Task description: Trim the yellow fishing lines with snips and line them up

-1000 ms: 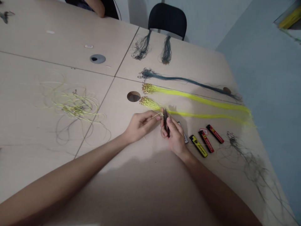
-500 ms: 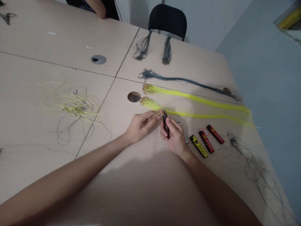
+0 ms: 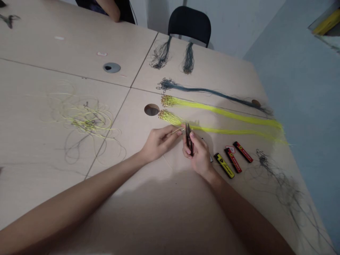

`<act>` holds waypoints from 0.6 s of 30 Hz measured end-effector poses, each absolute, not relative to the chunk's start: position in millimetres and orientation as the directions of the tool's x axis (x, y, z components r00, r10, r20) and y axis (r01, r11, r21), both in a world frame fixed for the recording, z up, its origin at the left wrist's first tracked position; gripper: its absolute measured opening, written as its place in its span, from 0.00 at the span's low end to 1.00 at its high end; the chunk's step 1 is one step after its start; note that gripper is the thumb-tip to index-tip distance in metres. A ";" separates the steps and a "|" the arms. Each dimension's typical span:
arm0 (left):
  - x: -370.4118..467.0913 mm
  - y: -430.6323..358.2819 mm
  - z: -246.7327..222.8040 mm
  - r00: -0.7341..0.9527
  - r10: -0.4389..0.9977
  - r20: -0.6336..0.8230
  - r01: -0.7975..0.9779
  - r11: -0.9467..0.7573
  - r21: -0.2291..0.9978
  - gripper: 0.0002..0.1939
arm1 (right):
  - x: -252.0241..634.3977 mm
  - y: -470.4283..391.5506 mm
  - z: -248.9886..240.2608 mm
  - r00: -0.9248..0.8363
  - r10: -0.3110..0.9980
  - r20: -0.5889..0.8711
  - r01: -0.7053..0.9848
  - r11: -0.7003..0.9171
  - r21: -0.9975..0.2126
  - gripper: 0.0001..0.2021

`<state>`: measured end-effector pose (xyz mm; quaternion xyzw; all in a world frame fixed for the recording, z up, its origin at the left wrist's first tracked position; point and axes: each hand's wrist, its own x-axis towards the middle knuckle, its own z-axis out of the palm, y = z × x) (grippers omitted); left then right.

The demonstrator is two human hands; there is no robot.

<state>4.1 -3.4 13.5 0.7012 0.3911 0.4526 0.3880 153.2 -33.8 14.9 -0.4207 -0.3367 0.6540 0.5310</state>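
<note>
My left hand (image 3: 162, 141) pinches a thin yellow line (image 3: 177, 130), with a small hook-like end near the fingertips that is too small to make out fully. In my right hand (image 3: 198, 150) is a pair of dark thread snips (image 3: 189, 138), blades pointing away from me, a little to the right of my left fingertips. Just beyond both hands lies a bundle of yellow lines with gold hooks (image 3: 167, 116), stretching to the right. A second yellow bundle (image 3: 220, 110) runs alongside it, and farther back is a dark green bundle (image 3: 212, 91) with dark hooks.
Yellow and red lighters (image 3: 224, 165) lie right of my right hand, beside a tangle of dark lines (image 3: 281, 184). Loose yellow line (image 3: 90, 122) is heaped at left. A cable hole (image 3: 151, 109) opens in the table. A person's arm (image 3: 110, 9) rests at the far edge.
The snips in my right hand have shifted slightly right, away from my left fingertips. My left hand stays in place, still pinching the line.
</note>
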 end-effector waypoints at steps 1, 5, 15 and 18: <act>4.1 -3.4 13.2 0.285 0.900 0.331 0.198 -0.393 0.898 0.15 | 153.4 -33.7 15.8 -0.100 0.974 -0.204 -0.419 -0.227 -0.879 0.22; 4.6 -4.0 14.7 0.313 0.889 0.335 0.174 -0.400 0.900 0.16 | 153.5 -33.3 17.4 -0.141 0.963 -0.231 -0.383 -0.269 -0.884 0.27; 5.4 -6.3 18.1 0.321 0.866 0.383 0.147 -0.445 0.884 0.14 | 152.8 -36.1 8.3 -0.113 0.981 -0.160 -0.316 -0.188 -0.930 0.27; 4.6 -7.7 19.6 0.358 0.842 0.404 0.163 -0.483 0.860 0.12 | 151.9 -37.0 7.0 -0.073 0.986 -0.152 -0.343 -0.168 -0.924 0.22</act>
